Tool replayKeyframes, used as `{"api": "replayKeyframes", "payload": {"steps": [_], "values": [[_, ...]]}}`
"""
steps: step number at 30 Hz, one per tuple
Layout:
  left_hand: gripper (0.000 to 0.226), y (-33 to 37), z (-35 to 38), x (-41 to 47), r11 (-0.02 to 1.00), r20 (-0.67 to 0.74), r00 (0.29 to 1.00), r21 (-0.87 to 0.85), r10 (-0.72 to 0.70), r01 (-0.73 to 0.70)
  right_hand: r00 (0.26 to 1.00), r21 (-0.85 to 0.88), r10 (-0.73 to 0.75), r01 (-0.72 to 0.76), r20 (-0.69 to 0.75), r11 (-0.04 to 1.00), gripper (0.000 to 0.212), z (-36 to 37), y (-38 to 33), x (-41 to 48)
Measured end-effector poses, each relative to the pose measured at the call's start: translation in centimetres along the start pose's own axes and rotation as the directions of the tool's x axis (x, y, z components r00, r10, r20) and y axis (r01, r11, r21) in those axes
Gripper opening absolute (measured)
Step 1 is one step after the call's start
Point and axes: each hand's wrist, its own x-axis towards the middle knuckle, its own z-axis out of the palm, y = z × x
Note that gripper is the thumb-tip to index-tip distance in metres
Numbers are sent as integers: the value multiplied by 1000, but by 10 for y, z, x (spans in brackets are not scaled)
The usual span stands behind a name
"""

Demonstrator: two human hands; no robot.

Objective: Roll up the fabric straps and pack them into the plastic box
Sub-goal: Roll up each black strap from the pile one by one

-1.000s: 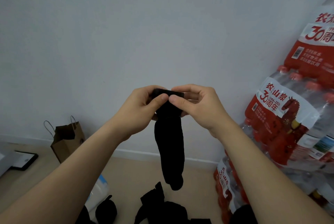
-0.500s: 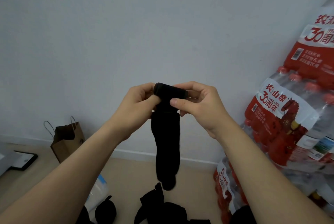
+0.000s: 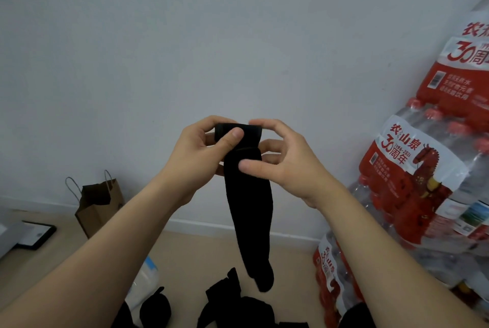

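Between both hands – black strap (image 3: 248, 203), rolled top pinched in left hand (image 3: 195, 158) grip, right hand (image 3: 285, 166) grip, tail dangling below.

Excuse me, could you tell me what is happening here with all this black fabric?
A person is rolling up a black fabric strap in mid-air, in front of a pale wall. The left hand pinches the rolled top end, and the right hand steadies it from the other side. Most of the strap hangs loose. More black straps lie on the floor below, near a brown paper bag and packs of bottled water.
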Motion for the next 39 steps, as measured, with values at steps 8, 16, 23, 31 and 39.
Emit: {"api": "replayKeyframes", "payload": {"steps": [8, 16, 23, 31, 39], "values": [[13, -2, 9, -3, 993, 52, 996, 89, 67, -72, 978, -86, 17, -36, -210, 996, 15, 11, -1, 5], [22, -5, 7, -3, 996, 19, 997, 42, 79, -80, 988, 93, -28, 43, -154, 995, 16, 11, -3, 4], [30, -7, 11, 1, 997, 20, 999, 65, 30, -31, 974, 197, -6, 52, -228, 979, 29, 9, 2, 8], [22, -2, 4, 0, 955, 59, 998, 293, 32, -48, 985, 456, 135, -71, -110, 887, 35, 13, 3, 7], [23, -2, 6, -2, 965, 124, 991, 246, 57, -86, 976, 388, 161, -92, -149, 917, 20, 17, 0, 8]]}}
